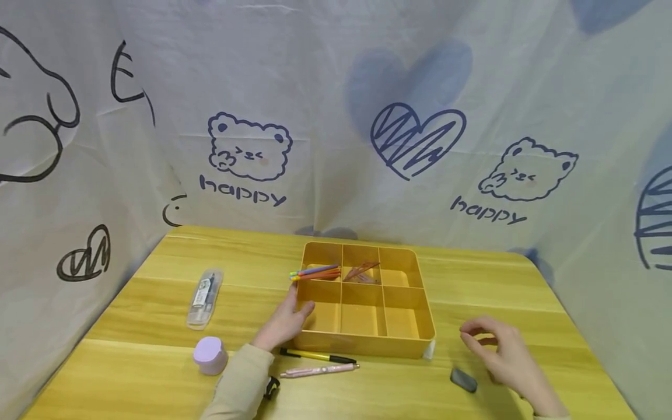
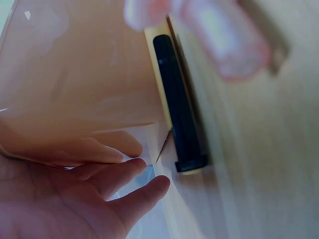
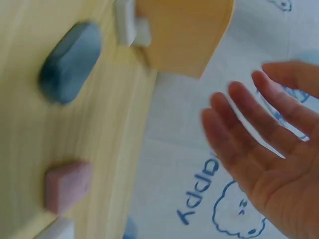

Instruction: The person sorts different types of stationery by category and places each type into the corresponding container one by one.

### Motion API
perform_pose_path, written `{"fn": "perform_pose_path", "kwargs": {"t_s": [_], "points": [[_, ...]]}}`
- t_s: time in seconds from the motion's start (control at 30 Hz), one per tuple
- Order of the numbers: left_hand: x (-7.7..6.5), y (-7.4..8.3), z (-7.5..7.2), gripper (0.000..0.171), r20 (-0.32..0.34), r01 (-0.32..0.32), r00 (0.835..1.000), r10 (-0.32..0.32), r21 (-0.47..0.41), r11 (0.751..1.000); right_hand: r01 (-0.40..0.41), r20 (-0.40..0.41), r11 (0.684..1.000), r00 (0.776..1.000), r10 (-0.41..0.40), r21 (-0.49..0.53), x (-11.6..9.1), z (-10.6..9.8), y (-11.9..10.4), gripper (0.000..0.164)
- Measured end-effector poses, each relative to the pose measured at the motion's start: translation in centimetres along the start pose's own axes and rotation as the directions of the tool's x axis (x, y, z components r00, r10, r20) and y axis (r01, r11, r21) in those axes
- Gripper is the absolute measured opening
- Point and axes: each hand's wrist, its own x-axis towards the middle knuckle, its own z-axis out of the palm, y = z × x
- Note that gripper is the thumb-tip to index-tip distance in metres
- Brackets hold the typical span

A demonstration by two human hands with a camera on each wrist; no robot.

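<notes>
A yellow divided organizer box [image 1: 362, 344] sits at the table's middle. My left hand [image 1: 286, 321] grips its left side, thumb over the rim and fingers along the outer wall; in the left wrist view the outer fingers [image 2: 144, 196] lie beside that wall. Thin colored sticks [image 1: 317, 272] lean in the back left compartment, and reddish pointed pieces [image 1: 362, 271] lie in the back middle one. My right hand [image 1: 501, 350] hovers right of the box, fingers loosely bent, holding nothing. Beneath it are a dark grey rounded block [image 1: 464, 380] and a pink block [image 3: 67, 186].
In front of the box lie a yellow-and-black pen [image 1: 317, 356] and a pink pen [image 1: 319, 371]. A lilac container [image 1: 210, 356] and a clear pencil case [image 1: 205, 298] are on the left. White pieces [image 3: 125, 22] sit by the box's right corner. A printed curtain [image 1: 325, 116] surrounds the table.
</notes>
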Motion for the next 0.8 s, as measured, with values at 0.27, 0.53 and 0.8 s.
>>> {"fn": "perform_pose_path", "kwargs": {"t_s": [0.27, 0.53, 0.8], "points": [[0.0, 0.2, 0.1, 0.069, 0.004, -0.007, 1.0, 0.007, -0.009, 1.0, -0.008, 0.241, 1.0, 0.971, 0.003, 0.019, 0.1, 0.9, 1.6, 0.014], [-0.1, -0.1, -0.1, 0.07, 0.008, 0.009, 1.0, -0.009, -0.002, 1.0, -0.019, 0.376, 0.994, 0.925, 0.057, -0.105, 2.0, 3.5, 0.9, 0.032], [0.0, -0.2, -0.2, 0.07, 0.008, 0.003, 1.0, -0.003, -0.01, 1.0, -0.058, 0.36, 0.982, 0.925, 0.121, -0.179, 2.7, 4.7, 0.7, 0.037]]}}
